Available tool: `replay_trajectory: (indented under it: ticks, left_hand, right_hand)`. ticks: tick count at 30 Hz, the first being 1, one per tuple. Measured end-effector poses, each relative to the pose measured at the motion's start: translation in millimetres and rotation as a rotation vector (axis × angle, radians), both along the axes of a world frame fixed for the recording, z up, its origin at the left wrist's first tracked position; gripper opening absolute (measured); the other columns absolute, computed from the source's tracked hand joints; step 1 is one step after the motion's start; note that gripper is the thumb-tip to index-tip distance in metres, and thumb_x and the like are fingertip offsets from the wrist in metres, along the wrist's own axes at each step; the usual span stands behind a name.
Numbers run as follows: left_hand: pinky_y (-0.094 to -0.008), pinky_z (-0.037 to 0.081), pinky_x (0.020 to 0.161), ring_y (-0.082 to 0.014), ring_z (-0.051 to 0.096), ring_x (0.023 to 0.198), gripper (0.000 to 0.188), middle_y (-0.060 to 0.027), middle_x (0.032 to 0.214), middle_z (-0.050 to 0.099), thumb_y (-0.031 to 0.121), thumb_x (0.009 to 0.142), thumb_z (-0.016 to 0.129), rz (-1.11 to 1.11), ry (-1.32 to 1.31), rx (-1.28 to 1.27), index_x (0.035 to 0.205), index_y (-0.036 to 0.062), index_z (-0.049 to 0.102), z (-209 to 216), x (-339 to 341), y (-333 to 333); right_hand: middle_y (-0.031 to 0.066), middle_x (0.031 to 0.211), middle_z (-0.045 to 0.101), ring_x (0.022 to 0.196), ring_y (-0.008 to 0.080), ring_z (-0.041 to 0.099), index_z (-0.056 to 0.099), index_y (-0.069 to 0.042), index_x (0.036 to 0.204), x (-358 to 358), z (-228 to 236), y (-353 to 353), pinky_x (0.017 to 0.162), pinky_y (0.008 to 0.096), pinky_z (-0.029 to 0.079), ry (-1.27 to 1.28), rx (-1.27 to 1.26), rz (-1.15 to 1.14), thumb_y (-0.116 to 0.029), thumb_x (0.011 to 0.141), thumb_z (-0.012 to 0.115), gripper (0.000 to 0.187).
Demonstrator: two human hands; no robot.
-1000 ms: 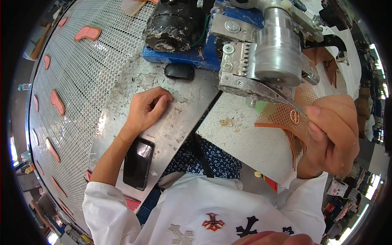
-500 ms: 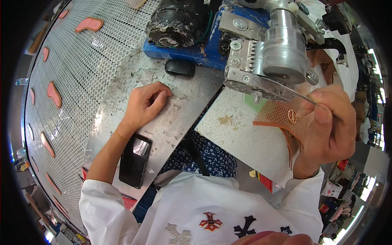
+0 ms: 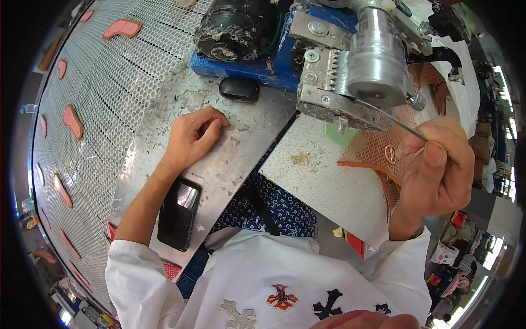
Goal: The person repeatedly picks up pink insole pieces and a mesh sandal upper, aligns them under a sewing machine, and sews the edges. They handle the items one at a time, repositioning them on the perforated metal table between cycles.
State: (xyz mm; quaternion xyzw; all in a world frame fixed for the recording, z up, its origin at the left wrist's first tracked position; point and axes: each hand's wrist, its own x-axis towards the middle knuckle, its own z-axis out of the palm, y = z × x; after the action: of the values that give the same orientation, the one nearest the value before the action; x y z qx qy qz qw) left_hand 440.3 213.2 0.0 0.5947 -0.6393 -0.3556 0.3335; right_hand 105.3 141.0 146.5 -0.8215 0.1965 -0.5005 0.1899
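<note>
My right hand pinches a thin metal rod between thumb and fingers. The rod's far end reaches the underside of a smooth metal roller, whose surface looks blurred as if spinning. Below the rod, a brown mesh piece with brown edging and a round emblem lies on the pale board, partly behind my right hand. My left hand rests loosely curled on the metal tabletop, with nothing visible in it. A black mouse-like object sits just beyond it.
A dark motor stands on a blue base at the back. By my left forearm lies a black phone. On the left, a mesh-patterned surface carries several pink, brown-edged pieces. More brown mesh hangs behind the roller.
The whole view has shifted slightly. Both hands keep about the same place and grip, and the rod still reaches the roller.
</note>
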Motion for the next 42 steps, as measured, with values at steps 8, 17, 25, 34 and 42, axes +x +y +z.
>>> replay_trajectory:
  ticks: [8,17,25,34,42]
  left_hand:
    - [-0.0274,0.045,0.061,-0.0108,0.054,0.063,0.019,-0.0043,0.070,0.061,0.013,0.094,0.056,0.004,-0.005,-0.005,0.092,-0.0015,0.068,-1.0,-2.3,-1.7]
    - [-0.0274,0.045,0.061,-0.0111,0.055,0.062,0.020,-0.0044,0.069,0.061,0.015,0.094,0.055,0.010,-0.029,0.001,0.091,-0.0003,0.068,-4.1,-5.6,-4.0]
    - [-0.0277,0.044,0.060,-0.0114,0.055,0.061,0.021,-0.0045,0.067,0.060,0.016,0.094,0.056,0.017,-0.043,0.010,0.090,-0.0001,0.068,-6.9,-8.1,-3.9]
    - [-0.0280,0.044,0.059,-0.0109,0.053,0.060,0.020,-0.0046,0.066,0.059,0.015,0.093,0.056,0.031,-0.022,0.027,0.090,-0.0005,0.068,-12.0,-9.9,-3.5]
    - [-0.0276,0.044,0.060,-0.0110,0.053,0.060,0.020,-0.0045,0.066,0.059,0.015,0.093,0.056,0.038,-0.022,0.037,0.090,-0.0004,0.068,-11.9,-10.4,-0.4]
  right_hand:
    - [0.0191,0.088,0.071,0.067,0.0179,0.063,0.065,0.011,0.101,2.6,-5.3,-4.1,0.060,0.0271,0.048,0.043,-0.006,-0.016,0.009,0.089,0.066,0.013]
    - [0.0181,0.085,0.071,0.066,0.0171,0.062,0.066,0.010,0.102,-5.0,-16.8,-10.6,0.060,0.0279,0.048,-0.004,0.036,0.027,0.009,0.089,0.065,0.014]
    - [0.0173,0.084,0.069,0.066,0.0178,0.061,0.065,0.010,0.103,-4.2,-24.3,-15.4,0.060,0.0285,0.048,-0.001,-0.037,0.035,0.004,0.093,0.063,0.012]
    - [0.0172,0.086,0.069,0.066,0.0180,0.062,0.064,0.009,0.103,-7.9,-30.7,-16.3,0.060,0.0283,0.047,-0.018,0.015,0.009,0.000,0.095,0.062,0.012]
    - [0.0169,0.086,0.069,0.067,0.0177,0.062,0.064,0.008,0.103,-8.6,-34.0,-14.0,0.061,0.0282,0.047,-0.046,0.057,-0.004,-0.002,0.096,0.062,0.013]
